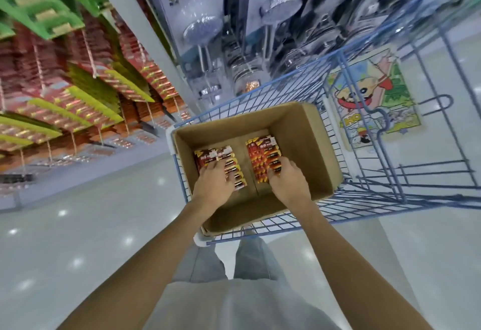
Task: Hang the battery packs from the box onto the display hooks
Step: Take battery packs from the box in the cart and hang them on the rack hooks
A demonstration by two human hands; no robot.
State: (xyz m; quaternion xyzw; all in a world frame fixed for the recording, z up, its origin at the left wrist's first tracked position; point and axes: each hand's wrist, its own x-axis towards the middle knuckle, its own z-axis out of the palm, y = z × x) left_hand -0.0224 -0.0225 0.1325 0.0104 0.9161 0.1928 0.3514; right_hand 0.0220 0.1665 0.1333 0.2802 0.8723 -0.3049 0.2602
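1. head view: pick-up step, both hands down in the cardboard box (pixel 299 132) in the blue cart (pixel 364 194).
2. left hand (pixel 213 184) fingers lie spread on the left battery pack stack (pixel 208 156). right hand (pixel 289 181) fingertips curl onto the right battery pack stack (pixel 261 151); can't tell if it's a real pinch.
3. next, probably: lift packs, swing left to the display hooks (pixel 91 51), line up hang holes.

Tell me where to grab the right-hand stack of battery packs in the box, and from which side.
Come straight down from above: the box walls block every sideways approach. The right-hand stack lies flat on the floor, so pinch its two long edges at the near end, where the right hand rests, probably lifting that end first.
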